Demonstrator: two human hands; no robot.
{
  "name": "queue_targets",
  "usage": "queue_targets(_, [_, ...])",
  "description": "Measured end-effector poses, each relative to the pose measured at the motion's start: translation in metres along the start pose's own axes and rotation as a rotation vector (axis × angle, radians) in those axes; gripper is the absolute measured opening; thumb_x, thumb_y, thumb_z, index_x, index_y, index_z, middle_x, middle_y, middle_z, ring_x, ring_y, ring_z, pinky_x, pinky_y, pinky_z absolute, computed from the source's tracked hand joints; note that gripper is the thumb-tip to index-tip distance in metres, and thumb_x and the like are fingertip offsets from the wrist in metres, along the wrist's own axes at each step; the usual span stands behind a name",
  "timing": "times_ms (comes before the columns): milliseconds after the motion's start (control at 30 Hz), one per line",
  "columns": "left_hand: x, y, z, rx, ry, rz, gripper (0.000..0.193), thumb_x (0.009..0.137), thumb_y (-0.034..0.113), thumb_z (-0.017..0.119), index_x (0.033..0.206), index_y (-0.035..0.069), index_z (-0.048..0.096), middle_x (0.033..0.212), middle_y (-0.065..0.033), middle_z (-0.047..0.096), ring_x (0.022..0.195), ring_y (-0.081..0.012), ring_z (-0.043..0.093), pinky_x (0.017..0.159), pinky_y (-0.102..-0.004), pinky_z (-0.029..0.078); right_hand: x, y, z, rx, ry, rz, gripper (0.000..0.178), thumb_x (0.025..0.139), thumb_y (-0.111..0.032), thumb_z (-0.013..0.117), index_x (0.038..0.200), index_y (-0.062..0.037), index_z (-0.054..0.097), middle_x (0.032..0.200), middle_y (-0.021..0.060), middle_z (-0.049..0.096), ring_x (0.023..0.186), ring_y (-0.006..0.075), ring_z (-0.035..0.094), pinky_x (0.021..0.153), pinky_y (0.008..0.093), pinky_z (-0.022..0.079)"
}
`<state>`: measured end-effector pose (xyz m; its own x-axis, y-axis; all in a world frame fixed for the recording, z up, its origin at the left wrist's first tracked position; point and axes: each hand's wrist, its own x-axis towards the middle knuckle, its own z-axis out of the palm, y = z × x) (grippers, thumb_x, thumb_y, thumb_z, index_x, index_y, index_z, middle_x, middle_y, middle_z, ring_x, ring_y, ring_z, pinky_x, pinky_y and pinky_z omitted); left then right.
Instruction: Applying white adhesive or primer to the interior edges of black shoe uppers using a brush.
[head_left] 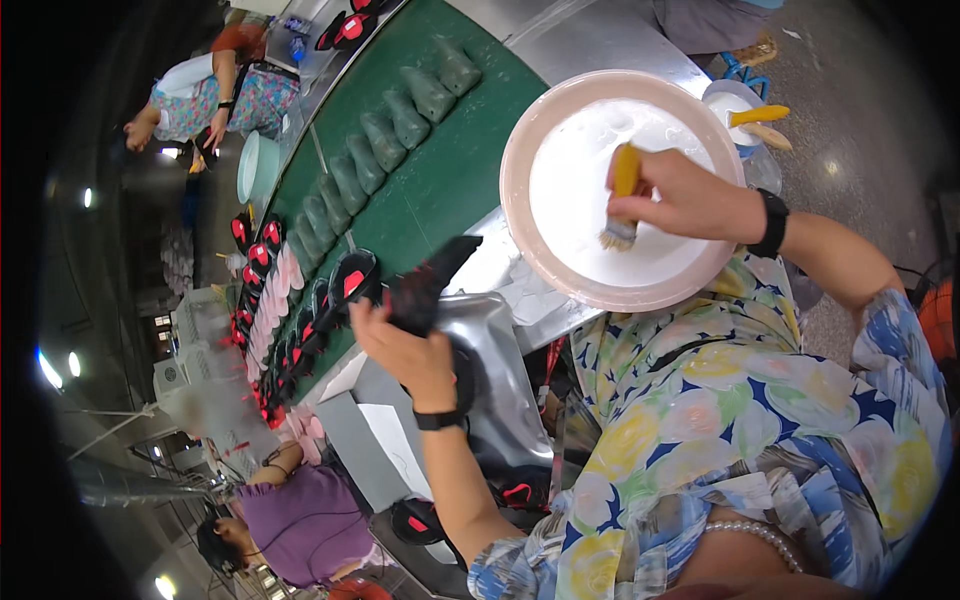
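My right hand (pixel 695 195) is closed round a paintbrush (pixel 626 175) with a yellow handle. Its pale bristles point down over white liquid in a wide pinkish basin (pixel 518 190); whether they touch the liquid I cannot tell. Lower and to the left, my left hand (pixel 410 355) grips a black shoe upper (pixel 415 300) with red marks, blurred by motion. Just beyond that hand, another black shoe piece (pixel 353 278) with a red patch rests by the green conveyor belt (pixel 470 160).
Grey-green shoe lasts (pixel 383 142) stand in a row along the belt, with pink insoles (pixel 275 310) and black-and-red shoe pieces further left. A small tub with a yellow-handled brush (pixel 760 115) sits right of the basin. Two people (pixel 300 520) (pixel 215 95) work along the line.
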<state>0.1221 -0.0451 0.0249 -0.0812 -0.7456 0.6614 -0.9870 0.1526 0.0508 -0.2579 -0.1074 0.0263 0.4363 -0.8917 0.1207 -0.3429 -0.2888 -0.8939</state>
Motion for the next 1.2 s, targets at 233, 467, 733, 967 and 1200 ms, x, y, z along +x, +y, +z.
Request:
queue_targets(233, [-0.096, 0.054, -0.029, -0.465, -0.785, -0.165, 0.044, 0.082, 0.009, 0.075, 0.120, -0.003, 0.055, 0.121, -0.0230, 0.059, 0.112, -0.0381, 0.059, 0.095, -0.0441, 0.047, 0.013, -0.006, 0.013, -0.091, -0.092, -0.073, 0.027, 0.089, -0.020, 0.069, 0.099, 0.0011, 0.054, 0.076, 0.0188, 0.064, 0.071, 0.0379, 0.064, 0.065, 0.0432, 0.049])
queue_targets(467, [-0.045, 0.024, 0.029, -0.197, -0.666, 0.327, 0.038, 0.084, 0.000, 0.063, 0.122, 0.007, 0.062, 0.124, -0.0186, 0.061, 0.107, -0.0399, 0.061, 0.090, -0.0464, 0.050, 0.004, -0.005, 0.035, -0.380, -0.450, -0.278, 0.029, 0.085, -0.013, 0.070, 0.106, 0.0031, 0.057, 0.088, 0.0217, 0.068, 0.082, 0.0409, 0.068, 0.074, 0.0470, 0.053])
queue_targets(733, [0.043, 0.001, -0.010, -0.802, -0.417, -0.209, 0.048, 0.091, 0.009, 0.064, 0.136, 0.004, 0.049, 0.131, -0.0130, 0.058, 0.114, -0.0242, 0.061, 0.093, -0.0359, 0.052, 0.023, -0.003, -0.043, -0.395, -0.100, -0.171, 0.022, 0.089, -0.016, 0.069, 0.099, -0.0029, 0.055, 0.084, 0.0165, 0.067, 0.078, 0.0367, 0.066, 0.071, 0.0443, 0.051])
queue_targets(967, [0.040, 0.056, -0.006, -0.702, -0.303, -0.071, 0.050, 0.091, 0.012, 0.065, 0.137, 0.003, 0.047, 0.131, -0.0136, 0.058, 0.114, -0.0247, 0.061, 0.094, -0.0365, 0.052, 0.066, -0.035, -0.031, 0.252, 0.094, -0.574, 0.023, 0.093, -0.018, 0.068, 0.093, -0.0043, 0.049, 0.082, 0.0127, 0.064, 0.075, 0.0317, 0.065, 0.068, 0.0391, 0.049])
queue_targets(1200, [0.035, 0.106, 0.022, -0.587, -0.115, -0.008, 0.054, 0.091, 0.015, 0.066, 0.138, 0.002, 0.046, 0.132, -0.0144, 0.057, 0.114, -0.0253, 0.061, 0.095, -0.0372, 0.052, 0.048, -0.033, -0.043, 0.065, 0.123, -0.136, 0.036, 0.088, -0.030, 0.070, 0.092, 0.0016, 0.054, 0.069, 0.0179, 0.063, 0.066, 0.0333, 0.065, 0.061, 0.0411, 0.048])
